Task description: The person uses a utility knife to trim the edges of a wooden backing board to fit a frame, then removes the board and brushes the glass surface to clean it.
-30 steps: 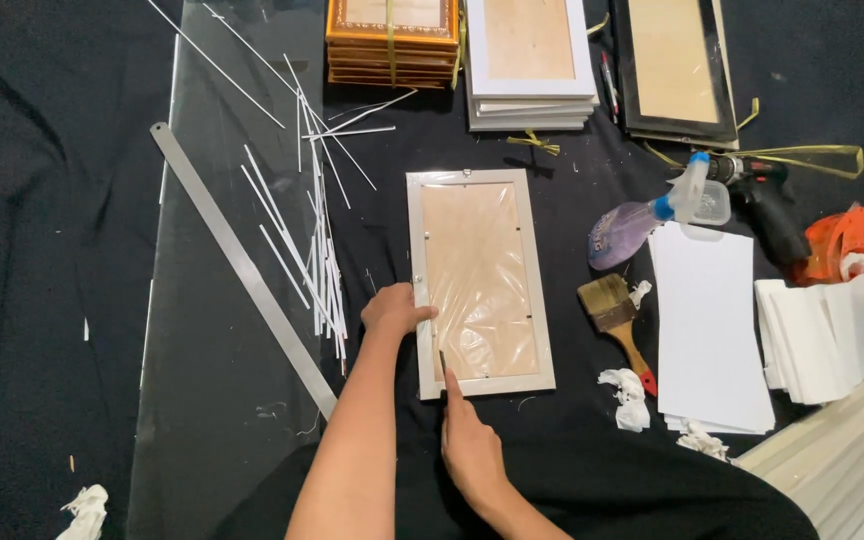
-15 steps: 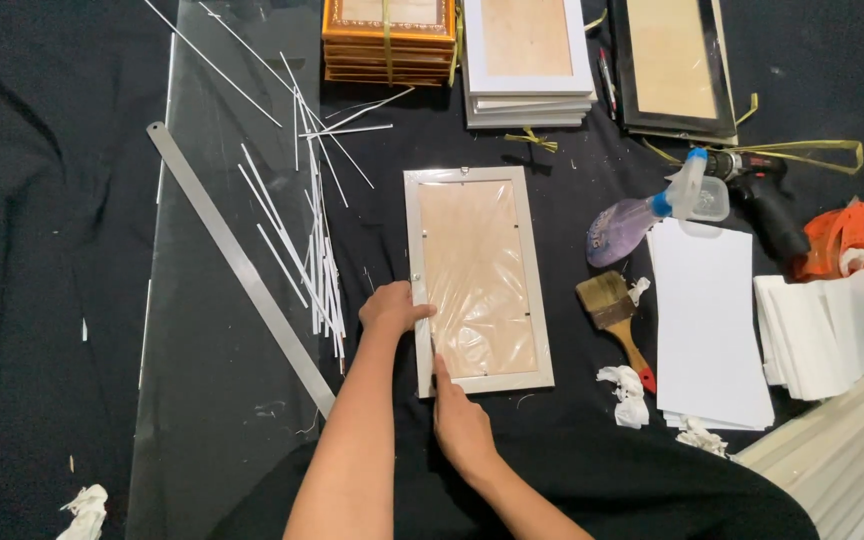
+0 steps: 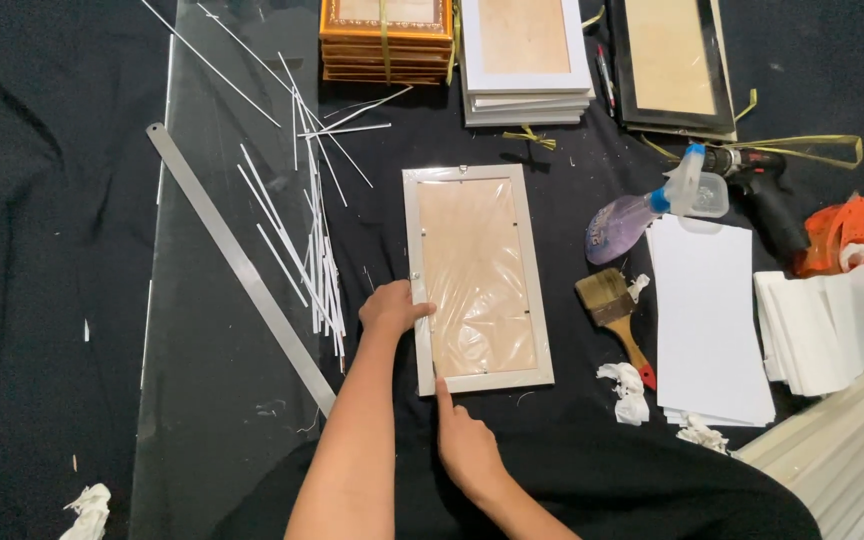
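Left hand [image 3: 392, 308] flat, fingers curled (palm down); right hand [image 3: 465, 447] pointing, forefinger extended.

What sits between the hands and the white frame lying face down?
Nothing visible: the left hand rests on the white frame at its left edge, and the right hand has a fingertip on its bottom edge.

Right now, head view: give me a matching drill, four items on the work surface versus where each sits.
Column 1:
1. paintbrush
2. metal ruler
3. spray bottle
4. white picture frame

Column 2:
A. under the left hand and right hand
B. on the glass sheet, lying diagonally
C. just right of the frame, by crumpled tissue
D. above the stack of white sheets, beside the drill

Pairs: 1-C, 2-B, 3-D, 4-A
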